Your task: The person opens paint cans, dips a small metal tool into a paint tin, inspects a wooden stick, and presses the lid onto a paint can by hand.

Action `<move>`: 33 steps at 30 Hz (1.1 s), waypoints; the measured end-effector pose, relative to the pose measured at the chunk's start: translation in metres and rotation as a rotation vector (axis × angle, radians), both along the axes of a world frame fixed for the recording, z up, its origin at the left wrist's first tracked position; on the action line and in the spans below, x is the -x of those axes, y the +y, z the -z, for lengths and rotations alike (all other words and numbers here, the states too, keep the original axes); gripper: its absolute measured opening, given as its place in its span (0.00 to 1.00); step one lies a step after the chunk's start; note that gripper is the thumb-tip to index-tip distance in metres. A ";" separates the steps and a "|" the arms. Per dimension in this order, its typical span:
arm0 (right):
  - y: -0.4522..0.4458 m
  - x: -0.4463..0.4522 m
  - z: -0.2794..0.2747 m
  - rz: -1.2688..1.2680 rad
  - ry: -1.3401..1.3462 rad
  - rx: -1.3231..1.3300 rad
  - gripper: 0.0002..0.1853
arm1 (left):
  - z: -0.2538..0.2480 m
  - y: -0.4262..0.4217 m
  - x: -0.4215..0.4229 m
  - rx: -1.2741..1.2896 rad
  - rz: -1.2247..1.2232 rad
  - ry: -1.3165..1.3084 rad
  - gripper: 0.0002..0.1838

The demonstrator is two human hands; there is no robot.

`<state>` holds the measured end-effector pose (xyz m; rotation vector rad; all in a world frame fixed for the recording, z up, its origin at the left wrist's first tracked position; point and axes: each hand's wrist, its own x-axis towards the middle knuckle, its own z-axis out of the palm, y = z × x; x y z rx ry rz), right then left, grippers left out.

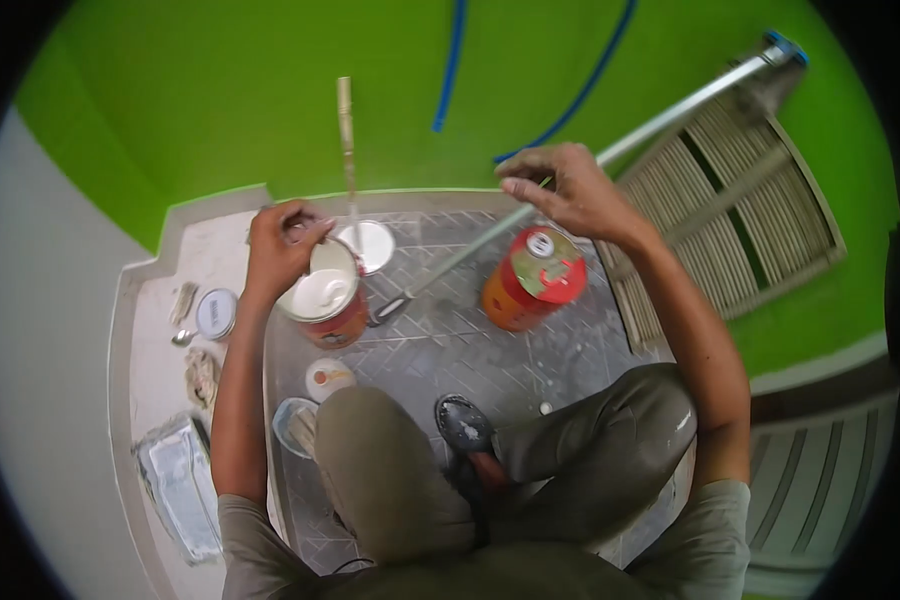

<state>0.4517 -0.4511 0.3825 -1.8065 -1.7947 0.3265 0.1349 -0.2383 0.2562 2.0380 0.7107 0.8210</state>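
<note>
My left hand (286, 248) is closed at the back rim of an open can (342, 326) of white paint, its fingers curled by the edge. Just behind that can, a white round container or lid (370, 247) has a thin light stick (346, 130) rising from it. My right hand (568, 192) is raised near the green wall, thumb and fingers apart, with nothing visible between them. Below it a red and orange can (533, 282) stands on the floor, its top closed and smeared with green.
A long pole (470, 250) leans diagonally beside a slatted wooden piece (735, 200). Blue hoses (452, 70) hang at the wall. A paint tray (182, 488), a rag (201, 378) and a round lid (216, 314) lie left. Small tubs (329, 378) stand near my knee.
</note>
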 end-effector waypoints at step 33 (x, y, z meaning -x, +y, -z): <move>-0.727 0.119 0.203 1.777 0.350 -0.234 0.15 | -0.270 -0.650 -0.354 1.089 2.357 -0.174 0.44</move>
